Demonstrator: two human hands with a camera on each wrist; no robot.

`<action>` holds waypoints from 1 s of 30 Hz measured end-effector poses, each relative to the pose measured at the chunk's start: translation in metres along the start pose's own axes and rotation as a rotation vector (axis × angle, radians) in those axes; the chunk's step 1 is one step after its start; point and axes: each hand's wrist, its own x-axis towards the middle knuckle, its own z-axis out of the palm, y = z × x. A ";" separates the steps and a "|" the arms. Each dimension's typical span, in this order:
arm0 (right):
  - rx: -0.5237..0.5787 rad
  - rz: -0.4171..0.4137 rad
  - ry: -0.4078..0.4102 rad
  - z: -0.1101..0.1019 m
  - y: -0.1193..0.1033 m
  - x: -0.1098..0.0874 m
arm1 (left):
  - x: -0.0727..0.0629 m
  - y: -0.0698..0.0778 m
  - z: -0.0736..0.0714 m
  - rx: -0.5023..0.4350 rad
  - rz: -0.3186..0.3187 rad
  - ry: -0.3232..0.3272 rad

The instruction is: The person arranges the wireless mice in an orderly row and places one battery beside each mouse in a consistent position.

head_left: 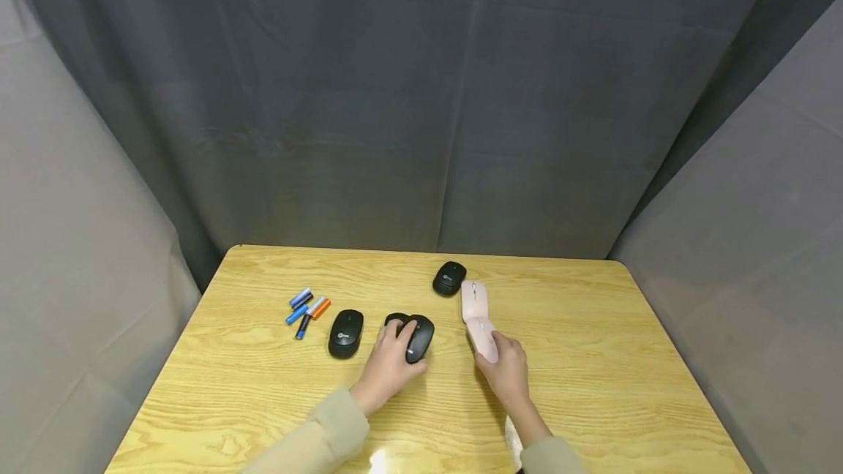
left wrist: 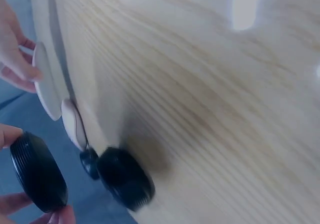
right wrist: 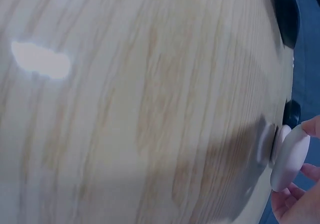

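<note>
In the head view my left hand (head_left: 388, 364) grips a black computer mouse (head_left: 421, 340) by its sides, lifted off the table. Behind it, partly hidden by the fingers, is a second black mouse (head_left: 394, 318). My right hand (head_left: 507, 371) holds a pale pink mouse (head_left: 483, 341) between thumb and fingers. The right wrist view shows this pink mouse (right wrist: 291, 159) tilted above the wood. Just beyond it another pale pink mouse (head_left: 474, 298) lies on the table, overlapped by the held one in the head view.
One black mouse (head_left: 345, 333) lies left of my left hand, another (head_left: 450, 279) toward the back. Several small battery-like cylinders (head_left: 308, 310) lie in a cluster at left. A whitish object (head_left: 512, 436) shows beside my right forearm. Grey cloth (head_left: 421, 130) hangs behind the wooden table (head_left: 593, 357).
</note>
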 end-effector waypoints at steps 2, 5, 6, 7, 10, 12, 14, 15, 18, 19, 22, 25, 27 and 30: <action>-0.003 0.001 -0.003 0.004 -0.004 -0.001 | -0.007 -0.005 -0.008 -0.006 -0.018 0.028; -0.012 -0.002 0.008 0.011 -0.008 -0.001 | -0.017 -0.014 -0.017 -0.005 -0.044 0.077; -0.016 -0.006 0.013 0.013 -0.010 -0.001 | -0.021 -0.017 -0.020 0.000 -0.055 0.093; -0.021 -0.007 0.015 0.015 -0.011 -0.001 | -0.025 -0.020 -0.022 0.005 -0.068 0.108; -0.029 -0.015 0.033 0.021 -0.015 -0.001 | -0.037 -0.029 -0.029 0.020 -0.100 0.148; -0.033 -0.018 0.043 0.024 -0.017 -0.001 | -0.045 -0.035 -0.033 0.034 -0.122 0.169; -0.035 -0.016 0.052 0.027 -0.019 -0.001 | -0.054 -0.041 -0.036 0.043 -0.142 0.181; -0.038 -0.015 0.055 0.028 -0.020 -0.001 | -0.058 -0.044 -0.038 0.046 -0.154 0.185; -0.048 -0.019 0.058 0.032 -0.021 0.000 | -0.071 -0.050 -0.041 0.044 -0.199 0.178; -0.049 -0.013 0.055 0.032 -0.021 0.000 | -0.075 -0.051 -0.043 0.041 -0.220 0.169; -0.047 -0.005 0.041 0.035 -0.022 0.001 | -0.085 -0.056 -0.046 0.031 -0.287 0.144; -0.044 0.015 0.029 0.037 -0.024 0.001 | -0.094 -0.059 -0.048 0.027 -0.341 0.113; -0.044 0.021 0.029 0.039 -0.025 0.001 | -0.098 -0.062 -0.050 0.029 -0.369 0.099; -0.051 0.026 0.038 0.042 -0.026 0.002 | -0.105 -0.066 -0.051 0.036 -0.400 0.083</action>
